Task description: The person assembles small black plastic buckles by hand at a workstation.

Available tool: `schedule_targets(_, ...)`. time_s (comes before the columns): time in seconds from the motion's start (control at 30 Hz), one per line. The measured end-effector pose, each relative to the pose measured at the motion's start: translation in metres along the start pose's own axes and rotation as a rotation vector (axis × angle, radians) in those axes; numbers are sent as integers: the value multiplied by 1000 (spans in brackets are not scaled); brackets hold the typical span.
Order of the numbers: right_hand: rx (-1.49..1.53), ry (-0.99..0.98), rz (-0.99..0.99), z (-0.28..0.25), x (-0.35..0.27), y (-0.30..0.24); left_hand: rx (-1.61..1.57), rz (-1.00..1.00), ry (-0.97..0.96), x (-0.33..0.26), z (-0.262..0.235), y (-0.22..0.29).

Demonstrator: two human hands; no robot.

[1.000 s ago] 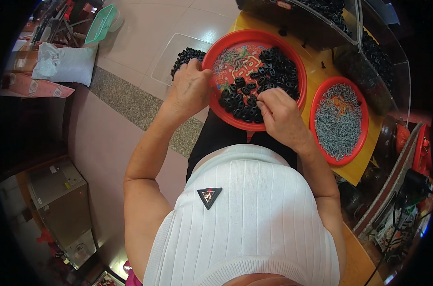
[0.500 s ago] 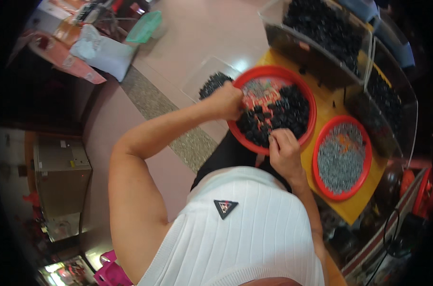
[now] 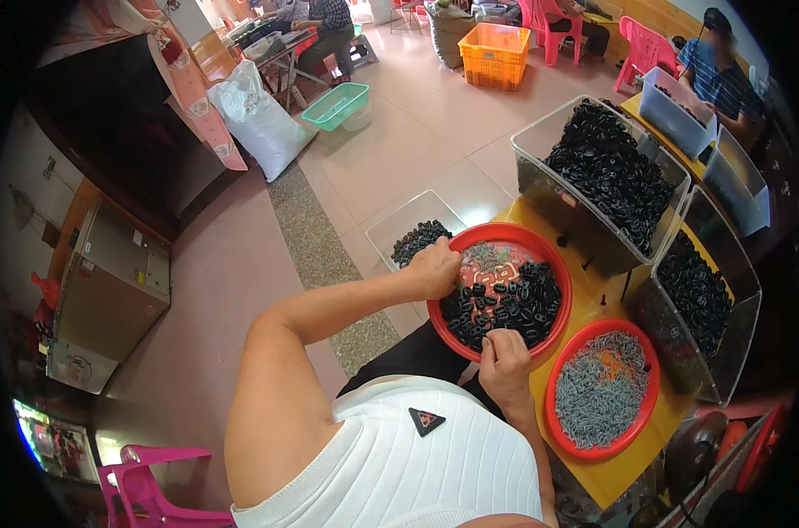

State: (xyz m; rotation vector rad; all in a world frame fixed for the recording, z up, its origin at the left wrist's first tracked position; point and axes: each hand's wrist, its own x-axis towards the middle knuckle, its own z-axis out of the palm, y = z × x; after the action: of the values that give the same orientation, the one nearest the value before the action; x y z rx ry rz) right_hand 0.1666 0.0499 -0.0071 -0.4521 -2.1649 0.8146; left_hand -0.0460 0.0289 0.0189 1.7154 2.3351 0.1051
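Two hands are working one red tray [image 3: 540, 251] sitting on the yellow table [image 3: 623, 475]. Right hand [image 3: 503, 359], at the tray's 6 o'clock rim, is pinching shut on a small black part. Left hand [image 3: 434, 267], at 9 o'clock, is curled; contents hidden. Pressing on that rim could probably tip the black parts [image 3: 514, 304] out. The tray's round, so no long axis.

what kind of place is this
Probably a small workshop for sorting or assembling parts by hand. Clear bins hold heaps of black parts, red trays of small parts sit on a yellow table, and other people sit working at tables behind.
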Motion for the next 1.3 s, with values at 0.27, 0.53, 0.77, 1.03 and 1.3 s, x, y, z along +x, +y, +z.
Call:
schedule_targets(0.27, 51, -22, -6, -1, 2, -2, 18, -24, 234, 9, 23, -5)
schedule_targets(0.53, 55, 22, 117, 2, 3, -4, 17, 185, 749, 0, 17, 2)
schedule_targets(0.77, 75, 55, 312, 5, 5, -10, -469, 364, 715, -11, 16, 14)
schedule_targets(1.03, 132, 134, 475, 10, 15, -11, -1071, 244, 538, -29, 20, 31)
schedule_targets(1.3, 462, 115, 677, 7, 21, -20, -1604, 140, 175, -45, 15, 44)
